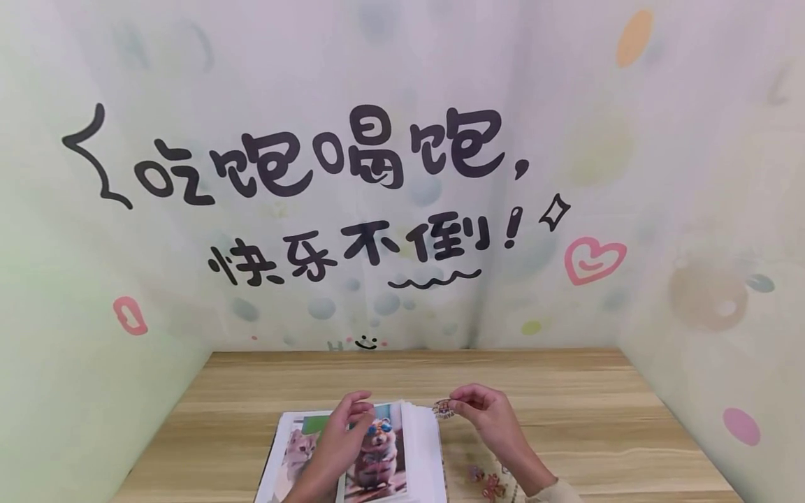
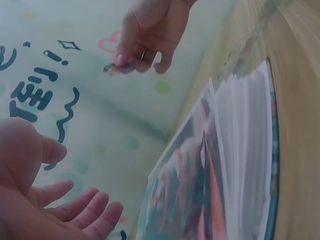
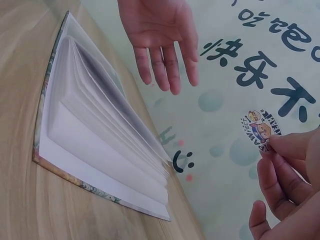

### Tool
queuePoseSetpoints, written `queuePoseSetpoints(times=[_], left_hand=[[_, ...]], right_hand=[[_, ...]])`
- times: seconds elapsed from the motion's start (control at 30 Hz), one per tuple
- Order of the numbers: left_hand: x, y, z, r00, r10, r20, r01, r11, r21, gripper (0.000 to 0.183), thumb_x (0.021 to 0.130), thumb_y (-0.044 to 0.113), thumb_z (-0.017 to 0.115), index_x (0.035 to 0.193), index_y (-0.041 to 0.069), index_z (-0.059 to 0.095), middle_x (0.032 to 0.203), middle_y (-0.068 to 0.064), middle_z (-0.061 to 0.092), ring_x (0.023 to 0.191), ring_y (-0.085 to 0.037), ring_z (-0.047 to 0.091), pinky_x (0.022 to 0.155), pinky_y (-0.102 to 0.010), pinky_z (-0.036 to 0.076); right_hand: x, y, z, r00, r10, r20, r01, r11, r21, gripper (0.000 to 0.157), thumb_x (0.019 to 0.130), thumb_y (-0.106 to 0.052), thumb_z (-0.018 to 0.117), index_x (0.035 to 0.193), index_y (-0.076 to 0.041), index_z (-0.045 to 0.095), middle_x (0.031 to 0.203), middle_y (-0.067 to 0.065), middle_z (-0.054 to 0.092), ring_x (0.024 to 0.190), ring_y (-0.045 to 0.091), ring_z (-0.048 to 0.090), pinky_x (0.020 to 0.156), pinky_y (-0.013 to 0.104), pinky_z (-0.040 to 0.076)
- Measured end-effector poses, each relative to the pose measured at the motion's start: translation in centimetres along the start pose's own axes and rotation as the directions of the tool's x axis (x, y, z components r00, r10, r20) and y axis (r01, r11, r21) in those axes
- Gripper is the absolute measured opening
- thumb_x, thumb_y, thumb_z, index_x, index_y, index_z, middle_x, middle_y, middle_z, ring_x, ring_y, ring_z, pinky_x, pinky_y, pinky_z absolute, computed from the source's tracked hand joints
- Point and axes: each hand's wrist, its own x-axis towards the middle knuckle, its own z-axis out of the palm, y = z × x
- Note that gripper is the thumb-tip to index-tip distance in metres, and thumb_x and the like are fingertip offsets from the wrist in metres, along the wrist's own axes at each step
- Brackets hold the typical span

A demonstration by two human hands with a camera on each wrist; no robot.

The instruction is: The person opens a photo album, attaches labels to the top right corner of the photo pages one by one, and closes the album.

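Note:
A photo album [image 1: 429,447] lies spread on the table, a cat picture [image 1: 300,447] on its left page and a hamster picture wearing sunglasses [image 1: 377,464] on its right. Over the album hovers my left hand [image 1: 342,436], its fingers loosely extended and holding nothing; it covers part of the cat picture. Beyond the album's right edge, my right hand [image 1: 493,419] pinches a small sticker [image 3: 257,131] between thumb and forefinger. Cartoon faces and dark lettering show on the sticker, raised above the tabletop. In the right wrist view, the album's loose page edges [image 3: 115,145] fan upward.
Several small reddish cut-out pieces [image 1: 493,484] lie on the wooden table [image 1: 585,426], right of the album and beneath my right forearm. A white curtain-like wall [image 1: 402,314] with black lettering stands behind the table, with pale side walls left and right.

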Motion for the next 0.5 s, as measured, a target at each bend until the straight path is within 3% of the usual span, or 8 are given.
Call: queuePoseSetpoints(times=[0.2, 0.5], left_hand=[[0.0, -1.1, -1.5, 0.998, -0.052, -0.024, 0.054, 0.994, 0.095, 0.038, 0.099, 0.021, 0.060, 0.133, 0.007, 0.054, 0.122, -0.011, 0.062, 0.113, -0.027, 0.059, 0.089, -0.043, 0.052], [-0.5, -2.3, -3.4, 0.998, -0.055, -0.026, 0.059, 0.980, 0.190, 0.040, 0.098, 0.020, 0.061, 0.134, 0.004, 0.054, 0.128, -0.016, 0.059, 0.115, -0.031, 0.059, 0.090, -0.045, 0.053]], right_hand=[[0.3, 0.2, 0.6, 1.000, -0.005, 0.028, 0.004, 1.000, 0.017, 0.019, 0.085, -0.005, 0.074, 0.099, 0.006, 0.067, 0.092, 0.015, 0.069, 0.081, 0.014, 0.065, 0.082, 0.029, 0.055], [0.5, 0.4, 1.8, 0.997, -0.009, 0.080, 0.006, 0.999, 0.042, 0.018, 0.087, -0.002, 0.071, 0.099, 0.009, 0.066, 0.094, 0.017, 0.071, 0.082, 0.013, 0.066, 0.082, 0.029, 0.056]])
